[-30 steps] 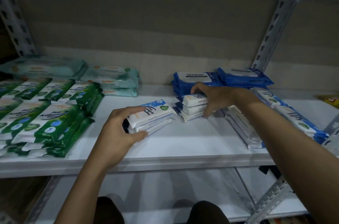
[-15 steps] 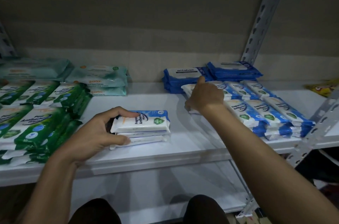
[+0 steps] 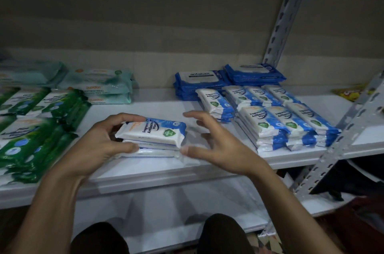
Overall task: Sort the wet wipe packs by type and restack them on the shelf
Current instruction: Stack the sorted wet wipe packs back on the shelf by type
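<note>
A small stack of white-and-blue antibacterial wipe packs [image 3: 152,137] lies near the front of the white shelf [image 3: 158,167]. My left hand [image 3: 97,145] grips the stack's left end, thumb below and fingers on top. My right hand [image 3: 216,147] hovers spread just right of the stack, its thumb tip at the stack's lower right corner. More packs of the same white-and-blue type [image 3: 276,116] stand stacked in rows at the right. Green packs [image 3: 35,129] fill the left side.
Dark blue antabax packs [image 3: 199,83] and pale teal packs [image 3: 99,85] lie along the back wall. A slotted grey upright [image 3: 340,141] stands at the front right, another [image 3: 284,16] at the back. A yellow packet [image 3: 351,92] lies far right. A lower shelf [image 3: 166,210] and my knees show below.
My right hand has come back from the white-and-blue stacks at the right to the small stack by my left hand. The left hand's grip on that stack is unchanged.
</note>
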The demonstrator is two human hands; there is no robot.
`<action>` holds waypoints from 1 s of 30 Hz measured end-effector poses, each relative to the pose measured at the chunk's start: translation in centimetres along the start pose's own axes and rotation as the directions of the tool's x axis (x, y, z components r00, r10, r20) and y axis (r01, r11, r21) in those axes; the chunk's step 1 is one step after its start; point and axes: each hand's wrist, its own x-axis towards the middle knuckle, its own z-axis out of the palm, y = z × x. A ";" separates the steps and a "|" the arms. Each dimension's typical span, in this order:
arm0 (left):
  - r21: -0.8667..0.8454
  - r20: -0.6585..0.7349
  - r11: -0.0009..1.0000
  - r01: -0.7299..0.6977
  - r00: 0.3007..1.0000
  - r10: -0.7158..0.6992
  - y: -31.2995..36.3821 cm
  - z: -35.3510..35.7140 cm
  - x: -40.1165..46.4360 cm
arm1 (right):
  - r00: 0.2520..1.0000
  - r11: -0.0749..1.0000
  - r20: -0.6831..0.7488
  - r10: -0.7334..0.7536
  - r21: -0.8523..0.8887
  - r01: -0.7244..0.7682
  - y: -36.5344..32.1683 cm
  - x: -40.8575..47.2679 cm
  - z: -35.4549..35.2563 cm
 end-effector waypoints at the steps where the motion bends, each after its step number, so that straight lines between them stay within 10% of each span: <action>1: -0.013 0.027 1.000 0.000 1.000 0.000 0.1 0.3 0.2 | 1.000 1.000 0.016 -0.014 0.014 0.014 0.6 -0.1 0.2; 8: -0.002 0.125 0.999 -0.049 0.991 0.049 0.6 4.3 2.5 | 0.984 0.993 -0.135 -0.119 0.013 0.122 2.0 -0.9 0.8; 15: 0.433 -0.228 0.899 -0.065 0.957 0.180 0.2 10.5 4.3 | 0.836 0.969 -0.543 -0.074 -0.237 -0.069 3.7 -4.5 2.0; 20: 0.259 -0.159 0.963 -0.069 0.981 0.113 1.2 13.4 5.1 | 0.734 0.948 -0.675 -0.079 -0.279 -0.154 3.7 -5.9 3.3; 26: -0.032 -0.284 0.993 0.112 0.952 -0.116 3.2 13.5 7.2 | 0.791 0.962 -0.608 -0.066 -0.249 -0.111 3.7 -6.1 2.0; 30: -0.075 -0.030 0.938 0.337 0.940 -0.340 4.9 13.8 11.0 | 0.813 0.962 -0.580 -0.054 -0.250 -0.114 3.5 -6.2 1.7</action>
